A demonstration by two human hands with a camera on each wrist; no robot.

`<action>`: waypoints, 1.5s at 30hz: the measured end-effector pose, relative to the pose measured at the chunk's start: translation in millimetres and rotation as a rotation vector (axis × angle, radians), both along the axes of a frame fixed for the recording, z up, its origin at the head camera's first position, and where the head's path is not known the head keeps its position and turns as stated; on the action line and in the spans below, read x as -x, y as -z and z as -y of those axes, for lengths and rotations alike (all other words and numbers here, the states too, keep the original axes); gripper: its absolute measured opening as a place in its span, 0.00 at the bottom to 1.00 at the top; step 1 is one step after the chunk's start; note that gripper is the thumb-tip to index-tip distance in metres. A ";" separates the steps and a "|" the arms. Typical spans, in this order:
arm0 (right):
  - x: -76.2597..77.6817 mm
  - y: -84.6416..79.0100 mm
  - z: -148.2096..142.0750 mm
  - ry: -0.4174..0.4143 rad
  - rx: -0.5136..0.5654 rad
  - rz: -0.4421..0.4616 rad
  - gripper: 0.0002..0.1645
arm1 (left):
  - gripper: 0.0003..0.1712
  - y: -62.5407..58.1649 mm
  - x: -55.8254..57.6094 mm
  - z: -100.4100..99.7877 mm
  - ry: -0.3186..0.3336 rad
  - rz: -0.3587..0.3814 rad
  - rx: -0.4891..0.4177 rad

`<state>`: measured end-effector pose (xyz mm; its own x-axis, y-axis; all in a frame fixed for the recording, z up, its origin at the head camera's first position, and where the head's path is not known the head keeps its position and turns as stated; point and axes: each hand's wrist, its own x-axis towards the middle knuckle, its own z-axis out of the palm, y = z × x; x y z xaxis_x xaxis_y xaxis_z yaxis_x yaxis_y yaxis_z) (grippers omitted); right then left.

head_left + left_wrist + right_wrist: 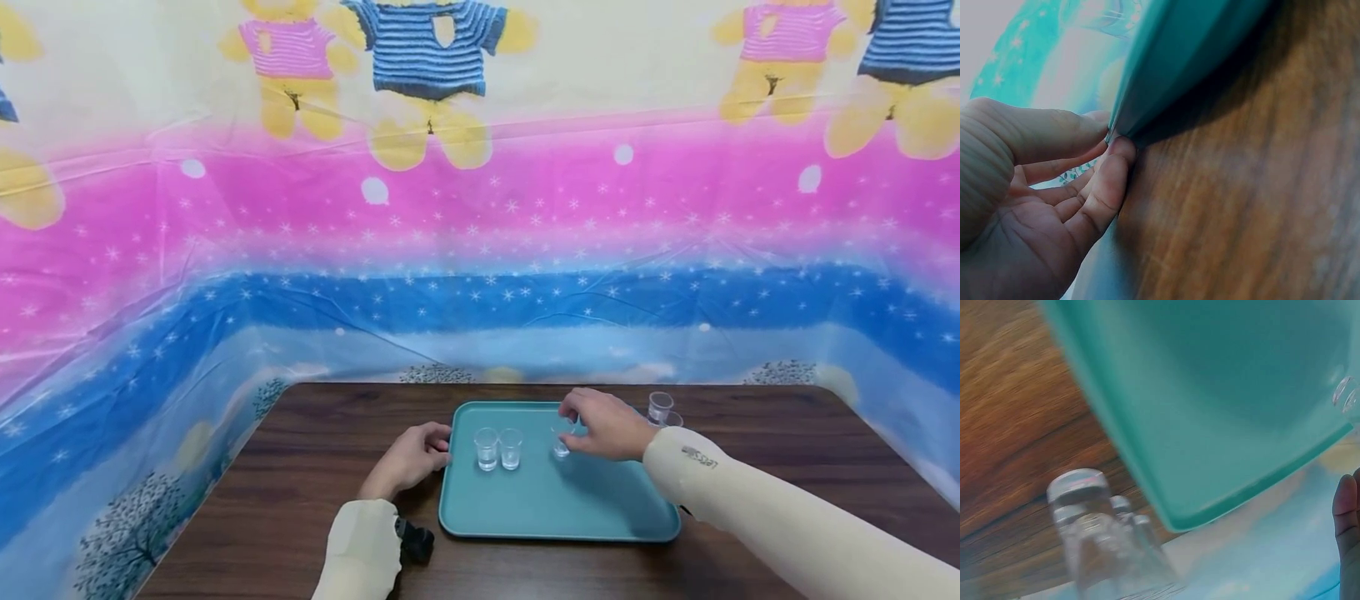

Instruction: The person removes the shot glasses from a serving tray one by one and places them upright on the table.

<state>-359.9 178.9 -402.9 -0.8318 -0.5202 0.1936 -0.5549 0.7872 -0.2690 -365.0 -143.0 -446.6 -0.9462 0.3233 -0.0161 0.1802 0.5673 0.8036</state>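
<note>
- Pinching the left rim of the teal tray, the left hand has its thumb over the edge and a fingertip tucked under it, a detail only the left wrist view gives.
- Grasping a clear shot glass between thumb and bent fingers, the right hand reaches over the far part of the tray; the head view shows this grip, while the right wrist view cuts it off at the frame's edge.
- Two matching glasses stand upright side by side on the tray's left half.
- Beyond the tray's right side, further glasses sit on the brown wooden table: the head view gives two, partly behind the right wrist, but the right wrist view reveals three bases clustered near the tray's corner.
- Small dark lettering on the cream right sleeve, legible in the head view alone, seems to read "Let's Slim".
- Behind the table hangs a cloth backdrop with bears in striped shirts and white snowflakes.
</note>
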 end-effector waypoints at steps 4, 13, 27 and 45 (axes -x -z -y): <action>-2.4 -0.8 -14.2 0.012 0.000 -0.003 0.17 | 0.23 0.2 -0.2 -1.2 -0.001 0.007 0.003; -5.4 -2.8 -38.6 0.017 0.014 -0.046 0.17 | 0.23 0.5 -0.3 -2.5 -0.013 0.004 0.003; -19.0 -13.7 -73.6 0.079 0.024 -0.043 0.14 | 0.22 1.4 0.6 -3.3 -0.006 -0.010 -0.001; -37.6 -11.1 -115.1 0.082 0.006 -0.120 0.12 | 0.22 1.1 -0.4 -2.9 -0.008 -0.010 0.006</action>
<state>-322.3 294.0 -391.8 -0.8421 -0.4504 0.2967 -0.5175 0.8298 -0.2091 -364.6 -140.1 -447.7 -0.9488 0.3159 -0.0085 0.1837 0.5733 0.7985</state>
